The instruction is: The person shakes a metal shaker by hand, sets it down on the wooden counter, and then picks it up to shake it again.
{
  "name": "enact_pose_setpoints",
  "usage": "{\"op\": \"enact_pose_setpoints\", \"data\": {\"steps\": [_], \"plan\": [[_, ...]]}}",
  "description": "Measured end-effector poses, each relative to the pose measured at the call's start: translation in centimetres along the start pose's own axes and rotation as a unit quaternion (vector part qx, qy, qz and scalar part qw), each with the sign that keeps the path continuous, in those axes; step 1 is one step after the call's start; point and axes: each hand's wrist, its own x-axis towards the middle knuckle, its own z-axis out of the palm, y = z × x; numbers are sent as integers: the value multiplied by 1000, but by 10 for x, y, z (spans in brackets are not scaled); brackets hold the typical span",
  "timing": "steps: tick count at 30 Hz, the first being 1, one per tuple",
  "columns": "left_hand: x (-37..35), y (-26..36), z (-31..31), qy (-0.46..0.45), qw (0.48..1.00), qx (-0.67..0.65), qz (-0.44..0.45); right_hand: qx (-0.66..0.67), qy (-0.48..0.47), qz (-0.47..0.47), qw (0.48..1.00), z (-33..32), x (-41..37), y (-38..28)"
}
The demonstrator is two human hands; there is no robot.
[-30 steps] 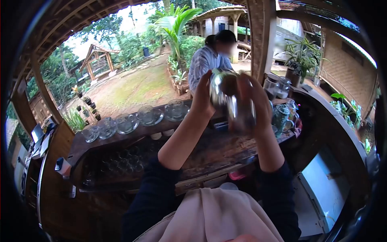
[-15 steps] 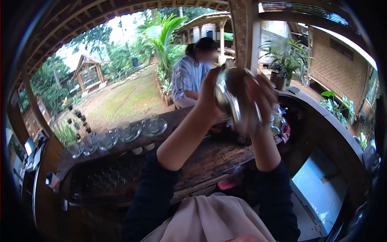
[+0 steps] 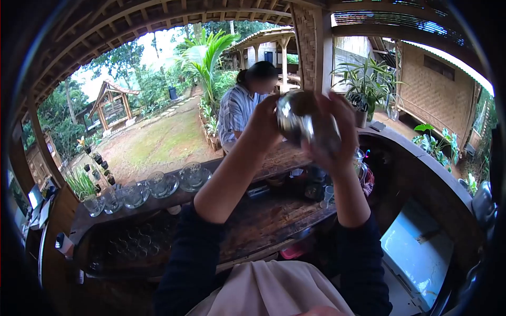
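Note:
A shiny silver cocktail shaker is held up at chest height or above, in front of me, lying at a slant and smeared by motion. My left hand is closed round its left end. At its other side, my right hand grips it with the fingers curled over, also blurred. Both forearms reach up over the wooden counter. Below my right wrist stand a small clear cup and a dark container.
Several glass cups on saucers line the raised ledge at left. More glasses stand in the lower shelf. A person in a striped shirt sits across the counter. A pale blue box is at lower right.
The hands and shaker have shifted slightly, and the shaker now looks more level and shorter in view. My head view has moved a little. The person opposite remains seated.

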Motion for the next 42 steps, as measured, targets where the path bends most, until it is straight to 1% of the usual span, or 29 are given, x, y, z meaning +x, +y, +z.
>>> {"op": "enact_pose_setpoints", "data": {"steps": [1, 2, 4, 5, 6, 8, 9, 10, 11, 12, 14, 16, 17, 18, 19, 20, 21, 23, 24, 25, 28, 31, 33, 34, 37, 38, 39, 40, 42], "plan": [[-4, -42, -14, 16, 999, 23, -18, 98, -34, 198, 975, 10, -3, 7], [-5, -84, -28, 29, 998, 48, -33, 98, -36, 197, 975, 9, -2, 4], [-6, -59, -18, 46, 998, 33, -11, 218, 28, 271, 937, 6, 1, -4], [-11, -35, -9, 68, 998, 15, 6, 127, 3, 113, 985, -6, 17, -19], [-15, 13, 3, 26, 951, -297, -78, 1, -84, 60, 995, -25, 21, -38], [-6, 26, 1, -19, 802, -567, -184, -118, -169, 1, 979, -30, 4, -67], [-10, 44, 12, -23, 862, -500, -77, 226, 38, 21, 973, -14, -13, -79], [-17, 57, 23, -28, 905, -424, 28, 532, 240, 40, 811, -3, -26, -84], [-12, 55, 22, 2, 904, -427, 8, 320, 167, 107, 926, -17, -36, -68], [0, 44, 13, 0, 903, -429, 11, 86, 83, 162, 980, -31, -42, -47], [20, -6, -14, 86, 846, -496, -173, -79, 13, 10, 997, 1, -14, 2], [15, -85, -23, 124, 948, -222, -190, 5, -2, 178, 984, 17, -5, 3], [15, -31, -11, 229, 782, -482, -322, 7, -4, 175, 985, 16, -3, 1], [9, -28, -7, 228, 784, -482, -318, 129, 25, 268, 954, 12, 0, 1], [5, -26, -2, 172, 869, -411, -215, 247, 55, 355, 900, 7, 3, 0], [6, -8, 5, 112, 931, -331, -107, 77, 11, 138, 987, -3, 16, -9], [14, 11, 4, 113, 844, -495, -174, 21, 33, 1, 999, -13, 25, -27], [5, 59, 22, 6, 902, -431, -10, 109, -47, 232, 966, -40, 15, -83], [0, 72, 30, -35, 928, -354, 111, 104, -47, 235, 965, -38, 4, -72], [1, 74, 33, -37, 926, -360, 107, 79, -10, 165, 983, -29, -21, -49], [21, 49, 30, 7, 914, -405, 36, 2, 93, -53, 994, -11, -80, 18], [45, -29, 7, -47, 874, -478, -70, 40, 63, -79, 994, -7, -15, 4], [41, -35, 6, 87, 837, -460, -283, 144, 68, 261, 952, -14, -18, -2], [38, -24, 13, 82, 837, -460, -284, 84, 45, 159, 983, -24, -9, -12], [22, 30, 41, 47, 893, -437, -100, 40, 1, -282, 959, -45, -12, 27], [19, 39, 47, 33, 891, -450, -45, -28, -49, -102, 993, -64, -20, -36], [12, 52, 53, -15, 931, -344, 120, -37, -50, -101, 993, -58, -19, -38], [9, 51, 62, -65, 897, -396, 185, 4, -14, -87, 996, -53, -17, -39], [19, 38, 59, -61, 914, -388, 102, 84, 56, -59, 993, -47, -13, -39]]}}
